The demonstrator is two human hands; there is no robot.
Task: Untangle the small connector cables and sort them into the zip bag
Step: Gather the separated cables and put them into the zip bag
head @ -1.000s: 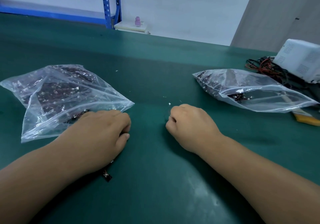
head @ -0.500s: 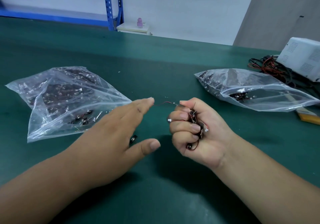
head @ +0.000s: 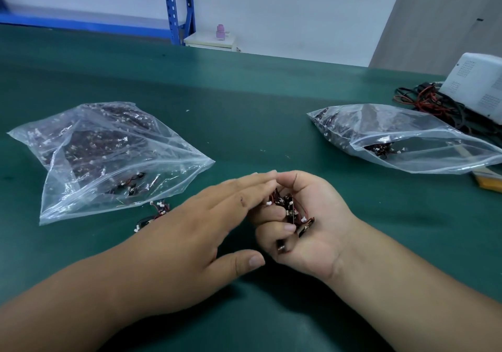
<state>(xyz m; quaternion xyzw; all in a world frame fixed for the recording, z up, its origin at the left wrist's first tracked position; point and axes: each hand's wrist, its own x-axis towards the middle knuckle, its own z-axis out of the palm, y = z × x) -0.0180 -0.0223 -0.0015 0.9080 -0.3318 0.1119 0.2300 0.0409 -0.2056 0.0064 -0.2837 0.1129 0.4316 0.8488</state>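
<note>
The right hand (head: 312,232) lies palm up over the green tabletop (head: 258,112), its grip curled round a clump of connector cables (head: 289,210) (red and black wires, white plugs). The left hand (head: 195,232) holds nothing, and its straight fingertips touch the right hand's thumb. The left zip bag (head: 108,156) is packed with dark cables, and a few loose cables (head: 157,210) lie just beside its near edge. The right zip bag (head: 423,147) holds far fewer.
</note>
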